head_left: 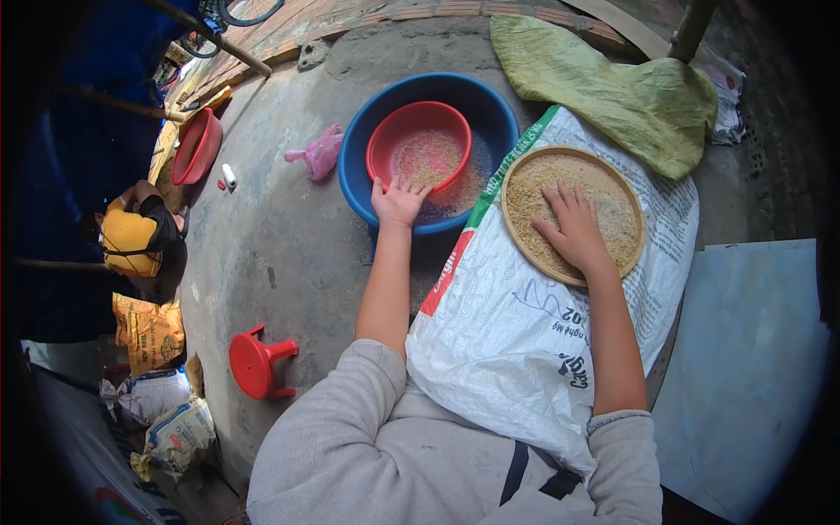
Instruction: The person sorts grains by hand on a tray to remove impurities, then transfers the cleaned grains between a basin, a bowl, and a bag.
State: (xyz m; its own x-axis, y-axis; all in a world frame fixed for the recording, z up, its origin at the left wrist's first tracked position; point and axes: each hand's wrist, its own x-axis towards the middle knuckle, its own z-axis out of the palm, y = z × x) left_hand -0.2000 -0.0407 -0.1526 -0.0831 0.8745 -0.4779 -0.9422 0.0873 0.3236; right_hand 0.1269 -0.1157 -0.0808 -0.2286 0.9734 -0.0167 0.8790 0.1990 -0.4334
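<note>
My right hand (575,229) lies palm down with fingers spread on grain in a round woven tray (638,229). The tray rests on a white printed sack (490,324) across my lap. Palm up, my left hand (400,200) is at the near rim of a red basin (376,149), fingers apart and holding nothing I can make out. That basin has some grain in it and sits inside a larger blue basin (356,129), where more grain is scattered on the bottom.
A pink plastic bag (321,154) lies left of the basins, a red stool (255,363) nearer me. A person (136,234) crouches at far left, by another red basin (198,149). A green sack (612,96) and pale board (744,367) are at right.
</note>
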